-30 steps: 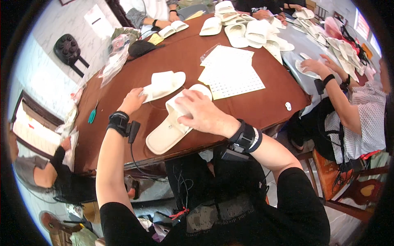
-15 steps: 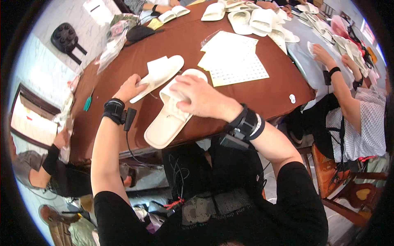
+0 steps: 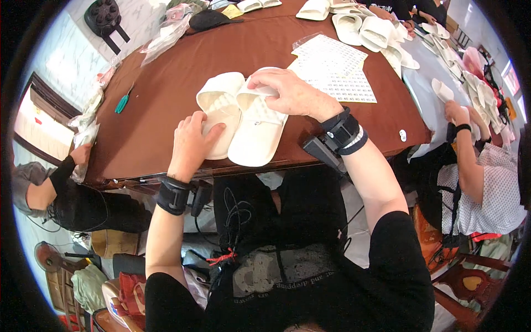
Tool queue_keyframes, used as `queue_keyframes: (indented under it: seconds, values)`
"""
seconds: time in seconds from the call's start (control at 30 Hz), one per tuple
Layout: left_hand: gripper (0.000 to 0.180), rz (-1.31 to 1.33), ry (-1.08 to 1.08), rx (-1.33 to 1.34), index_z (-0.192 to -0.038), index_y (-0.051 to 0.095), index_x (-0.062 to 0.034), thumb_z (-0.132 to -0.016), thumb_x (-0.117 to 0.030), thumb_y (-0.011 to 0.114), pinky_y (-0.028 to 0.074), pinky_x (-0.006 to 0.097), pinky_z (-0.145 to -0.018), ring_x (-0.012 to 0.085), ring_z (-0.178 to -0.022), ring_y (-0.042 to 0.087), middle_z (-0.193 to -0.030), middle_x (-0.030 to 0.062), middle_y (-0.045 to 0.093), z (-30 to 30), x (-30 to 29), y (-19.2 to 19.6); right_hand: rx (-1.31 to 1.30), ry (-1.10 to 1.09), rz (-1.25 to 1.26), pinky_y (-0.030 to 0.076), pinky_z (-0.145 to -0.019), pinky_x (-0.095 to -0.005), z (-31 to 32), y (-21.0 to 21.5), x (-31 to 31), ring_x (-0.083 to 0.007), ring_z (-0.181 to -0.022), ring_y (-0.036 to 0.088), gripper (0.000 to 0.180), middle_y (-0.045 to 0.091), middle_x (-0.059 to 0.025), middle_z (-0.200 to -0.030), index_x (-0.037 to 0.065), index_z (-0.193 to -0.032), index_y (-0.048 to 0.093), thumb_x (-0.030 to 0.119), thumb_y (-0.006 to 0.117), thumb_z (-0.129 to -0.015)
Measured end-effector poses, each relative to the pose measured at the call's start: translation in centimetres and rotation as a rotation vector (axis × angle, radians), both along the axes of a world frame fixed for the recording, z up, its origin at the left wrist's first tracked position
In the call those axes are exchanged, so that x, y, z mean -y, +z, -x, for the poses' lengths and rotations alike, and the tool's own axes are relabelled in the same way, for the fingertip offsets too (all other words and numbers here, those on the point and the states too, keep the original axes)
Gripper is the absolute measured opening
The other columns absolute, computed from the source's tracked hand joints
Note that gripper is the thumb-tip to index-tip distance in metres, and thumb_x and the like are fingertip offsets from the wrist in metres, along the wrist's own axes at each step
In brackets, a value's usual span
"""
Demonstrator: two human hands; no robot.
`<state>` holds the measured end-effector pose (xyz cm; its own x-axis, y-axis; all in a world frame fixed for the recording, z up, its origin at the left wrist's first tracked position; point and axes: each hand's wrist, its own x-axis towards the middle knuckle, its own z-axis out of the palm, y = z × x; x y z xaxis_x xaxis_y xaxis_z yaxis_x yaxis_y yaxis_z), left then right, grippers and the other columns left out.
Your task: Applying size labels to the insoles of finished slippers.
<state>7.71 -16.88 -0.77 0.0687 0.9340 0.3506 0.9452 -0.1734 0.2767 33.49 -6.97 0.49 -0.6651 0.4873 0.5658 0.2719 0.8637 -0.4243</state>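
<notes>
Two white slippers lie side by side near the table's front edge, toes pointing away from me and heels toward me. On the left slipper [image 3: 225, 123], my left hand [image 3: 191, 141] is closed over the edge, thumb resting on the insole. My right hand [image 3: 296, 94] grips the right slipper [image 3: 257, 142] at its strap, fingers curled over the top and far side. A small mark shows on that insole just below the strap. My right fingers partly cover the toe end.
Printed sticker sheets [image 3: 340, 74] lie beyond my right hand. Teal-handled snips [image 3: 123, 104] are at the left, a black cap [image 3: 210, 21] farther back. More slippers [image 3: 376, 33] pile up at the far right. Co-workers' hands [image 3: 457, 113] work at right and left; a small white tag [image 3: 402, 135] lies near the right edge.
The two slippers, earlier apart and slanted, are now brought level and close together. My left hand has moved nearer with its slipper; my right hand still holds the other by the strap.
</notes>
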Motion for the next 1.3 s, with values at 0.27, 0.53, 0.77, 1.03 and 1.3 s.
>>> queue_keyframes:
  seconds: [0.27,0.53,0.77,1.03,1.3]
  values:
    - [0.031,-0.32,-0.037,0.257,-0.106,0.062,-0.0045,-0.082,-0.022,0.07,0.041,0.044,-0.092,0.0349,-0.109,0.051,-0.118,0.0147,0.057,-1.3,2.1,-2.7,-0.183,-0.145,-0.206,0.045,-0.092,-0.043,0.5,-0.4,3.8,-0.0337,-0.105,0.057,0.025,0.064,-0.0151,-0.103,0.001,-0.102,0.062,0.005,0.056,-0.078]
    - [0.024,-0.338,-0.238,0.219,-0.103,0.068,-0.0152,-0.081,-0.024,0.07,0.03,0.044,-0.1,0.0294,-0.118,0.048,-0.12,0.0038,0.06,-4.9,4.6,-2.9,-0.237,-0.144,0.245,0.05,-0.084,-0.0344,0.7,-2.1,7.2,-0.0239,-0.097,0.062,0.027,0.063,-0.0138,-0.104,-0.001,-0.108,0.062,-0.003,0.052,-0.084]
    - [0.023,-0.371,-0.227,0.101,-0.102,0.07,-0.0183,-0.081,-0.028,0.07,0.03,0.045,-0.1,0.0284,-0.118,0.048,-0.12,0.0016,0.061,-6.0,5.0,-2.8,-0.361,-0.122,0.397,0.05,-0.084,-0.0371,0.6,-3.6,7.3,-0.0294,-0.096,0.061,0.027,0.063,-0.0167,-0.103,-0.001,-0.105,0.061,-0.004,0.053,-0.08]
    - [0.025,-0.364,-0.222,0.04,-0.105,0.068,-0.0192,-0.082,-0.029,0.07,0.029,0.047,-0.101,0.0282,-0.119,0.047,-0.122,0.0016,0.059,-5.8,5.0,-3.1,-0.308,-0.141,0.468,0.051,-0.087,-0.0315,0.9,-3.3,7.2,-0.0205,-0.099,0.064,0.026,0.061,-0.012,-0.106,0.001,-0.111,0.063,-0.003,0.058,-0.085]
    - [0.024,-0.374,-0.218,0.036,-0.104,0.068,-0.0192,-0.082,-0.03,0.069,0.029,0.047,-0.101,0.0279,-0.119,0.047,-0.122,0.0016,0.059,-5.8,5.0,-3.1,-0.423,-0.187,0.356,0.051,-0.081,-0.0342,1.6,-4.0,7.3,-0.025,-0.09,0.064,0.021,0.064,-0.0157,-0.095,0.001,-0.105,0.064,0.001,0.059,-0.085]
